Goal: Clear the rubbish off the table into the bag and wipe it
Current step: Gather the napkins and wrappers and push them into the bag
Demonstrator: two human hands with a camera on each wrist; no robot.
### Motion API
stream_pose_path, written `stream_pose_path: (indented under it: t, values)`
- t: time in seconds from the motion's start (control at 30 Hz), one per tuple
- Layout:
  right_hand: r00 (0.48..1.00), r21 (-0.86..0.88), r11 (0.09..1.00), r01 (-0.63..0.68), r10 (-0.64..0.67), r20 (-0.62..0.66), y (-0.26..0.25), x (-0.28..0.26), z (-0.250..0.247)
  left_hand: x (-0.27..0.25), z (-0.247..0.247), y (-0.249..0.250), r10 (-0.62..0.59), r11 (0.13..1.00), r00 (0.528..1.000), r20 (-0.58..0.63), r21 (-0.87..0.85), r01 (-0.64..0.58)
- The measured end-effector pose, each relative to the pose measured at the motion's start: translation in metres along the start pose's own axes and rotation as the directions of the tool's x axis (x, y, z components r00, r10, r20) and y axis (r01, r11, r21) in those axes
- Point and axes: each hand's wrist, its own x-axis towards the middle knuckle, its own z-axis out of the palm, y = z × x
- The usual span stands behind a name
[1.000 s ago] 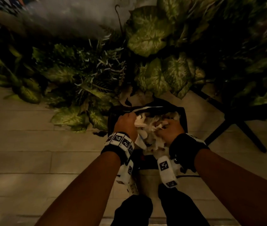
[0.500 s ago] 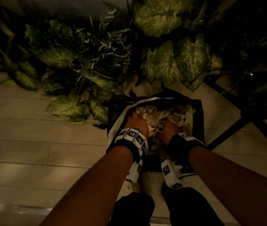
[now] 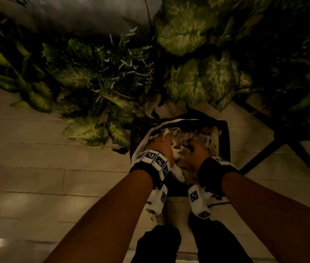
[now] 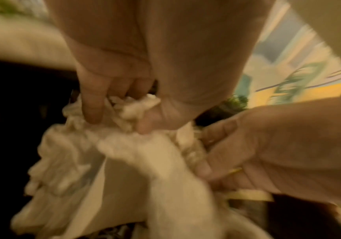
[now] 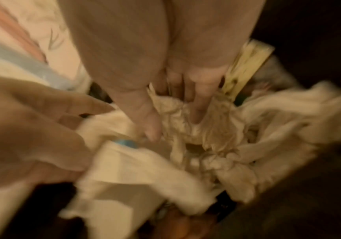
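A black bag (image 3: 225,141) with a white-lined rim stands on the floor, stuffed with crumpled white paper rubbish (image 3: 188,134). Both hands are inside its mouth. My left hand (image 3: 162,147) grips a wad of the crumpled paper (image 4: 136,155) between curled fingers and thumb (image 4: 118,123). My right hand (image 3: 197,150) presses down on the paper (image 5: 216,139) with fairly straight fingers (image 5: 174,127). The wrist views are blurred. My left hand (image 5: 42,129) shows at the left of the right wrist view, my right hand (image 4: 267,153) at the right of the left wrist view.
Leafy plants (image 3: 97,86) crowd the floor behind and left of the bag. Black furniture legs (image 3: 283,143) stand to its right. Pale wooden floor (image 3: 36,168) stretches left. My dark trouser legs (image 3: 160,243) are just below the bag.
Both hands have pushed the crumpled paper from above the rim down into the bag. The bag's mouth now stands wider round the hands.
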Motion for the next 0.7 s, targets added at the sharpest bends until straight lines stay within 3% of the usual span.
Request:
stream_pose_path:
  t: [0.17, 0.4, 0.6, 0.7]
  values:
    - [0.996, 0.067, 0.997, 0.033, -0.027, -0.088, -0.019, -0.035, -0.018, -0.031, -0.016, 0.013, 0.062, 0.998, 0.998, -0.031, 0.000, -0.062]
    - [0.997, 0.040, 0.999, 0.028, -0.025, -0.079, -0.060, -0.116, -0.054, -0.099, -0.075, 0.026, 0.055, 0.984, 0.949, -0.310, -0.142, -0.104]
    - [0.980, 0.049, 0.982, 0.180, -0.184, 0.072, -0.099, -0.209, -0.091, -0.159, -0.135, 0.063, 0.117, 0.970, 0.896, -0.428, -0.143, -0.195]
    - [0.961, -0.004, 0.962, 0.275, -0.274, 0.038, -0.104, -0.249, -0.128, -0.178, -0.160, 0.096, 0.163, 0.952, 0.843, -0.513, -0.142, -0.271]
